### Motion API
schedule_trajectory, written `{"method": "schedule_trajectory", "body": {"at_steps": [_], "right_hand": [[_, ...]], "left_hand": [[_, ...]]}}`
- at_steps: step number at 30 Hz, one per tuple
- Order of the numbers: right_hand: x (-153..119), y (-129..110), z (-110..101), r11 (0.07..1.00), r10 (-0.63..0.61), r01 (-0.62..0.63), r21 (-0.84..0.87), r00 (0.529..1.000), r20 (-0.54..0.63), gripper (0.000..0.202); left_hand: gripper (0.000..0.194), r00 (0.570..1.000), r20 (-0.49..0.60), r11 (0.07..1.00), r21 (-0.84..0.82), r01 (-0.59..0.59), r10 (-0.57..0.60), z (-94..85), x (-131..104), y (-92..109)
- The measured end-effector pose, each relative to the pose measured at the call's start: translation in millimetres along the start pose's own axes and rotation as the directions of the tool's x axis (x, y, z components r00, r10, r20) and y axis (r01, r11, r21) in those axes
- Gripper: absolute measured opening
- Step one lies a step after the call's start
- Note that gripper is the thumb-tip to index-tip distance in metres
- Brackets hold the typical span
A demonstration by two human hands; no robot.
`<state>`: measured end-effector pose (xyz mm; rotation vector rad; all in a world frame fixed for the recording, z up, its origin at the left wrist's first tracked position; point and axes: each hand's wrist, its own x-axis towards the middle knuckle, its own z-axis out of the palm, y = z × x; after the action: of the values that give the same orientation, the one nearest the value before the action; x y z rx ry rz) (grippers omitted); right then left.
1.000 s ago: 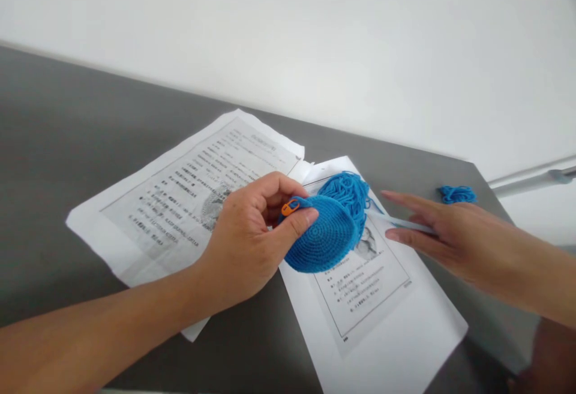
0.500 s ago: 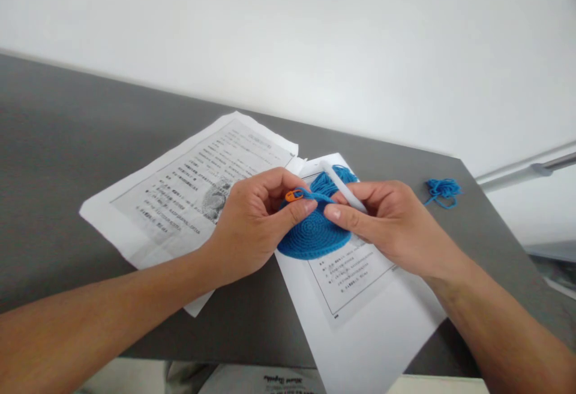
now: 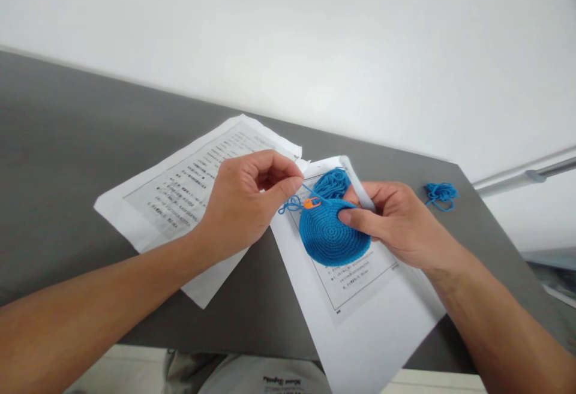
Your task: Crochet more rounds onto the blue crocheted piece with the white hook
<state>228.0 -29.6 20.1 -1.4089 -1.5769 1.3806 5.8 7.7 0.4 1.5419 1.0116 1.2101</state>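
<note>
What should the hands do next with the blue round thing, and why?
Perhaps the left hand should gently draw the blue strand clear of the orange marker. Its fingers seem to pinch that strand close to the marker, while the right hand steadies the blue disc and holds the white tool.

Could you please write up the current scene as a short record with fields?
left hand: pinching a blue strand
right hand: gripping the blue crocheted disc, with a white stick in its grasp
orange marker: at the disc's upper left edge
larger yarn bundle: just beyond the disc
smaller yarn bundle: on the grey table, right of the right hand
printed sheets: on the table, partly hidden
</note>
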Motion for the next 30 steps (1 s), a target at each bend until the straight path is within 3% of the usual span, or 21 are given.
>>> {"method": "schedule_trajectory", "body": {"at_steps": [4,8,11,15,18,23,27,30], "right_hand": [[0.6,-1.0,0.2,0.999,-0.006,0.006,-0.038,1.0,-0.003,0.028],[0.4,-1.9,1.2,0.997,-0.006,0.005,-0.077,1.0,-0.003,0.028],[-0.3,-3.0,1.9,0.994,0.006,-0.005,-0.108,1.0,0.011,0.028],[0.0,-3.0,2.8,0.992,0.017,-0.016,-0.123,1.0,0.012,0.027],[0.8,-2.3,3.3,0.995,-0.005,0.005,-0.101,1.0,-0.005,0.028],[0.7,-1.7,3.4,0.998,0.008,-0.01,-0.055,1.0,-0.026,0.026],[0.0,-0.2,2.6,0.999,-0.001,0.0,-0.044,1.0,-0.012,0.024],[-0.1,0.2,2.3,0.999,-0.013,0.013,-0.047,1.0,-0.006,0.025]], "left_hand": [[0.009,0.999,-0.032,0.997,0.066,-0.035,0.037,-1.6,1.2,-0.8],[0.01,1.0,-0.024,1.0,0.006,-0.019,0.019,-1.4,1.7,-1.5],[0.011,1.0,-0.017,0.987,-0.161,0.007,-0.01,-0.2,3.0,-2.9],[0.014,0.997,0.019,0.899,-0.432,0.071,-0.07,-0.4,5.9,-0.8],[0.011,0.988,0.08,0.85,-0.504,0.156,-0.134,-2.2,6.6,2.2],[0.008,0.971,0.171,0.937,-0.277,0.211,-0.168,-4.8,3.4,0.0],[0.021,0.965,0.248,0.996,-0.01,0.088,-0.083,-4.8,-1.7,3.7],[0.013,0.97,0.239,0.996,0.085,0.028,-0.047,-3.7,-4.7,9.4]]}}
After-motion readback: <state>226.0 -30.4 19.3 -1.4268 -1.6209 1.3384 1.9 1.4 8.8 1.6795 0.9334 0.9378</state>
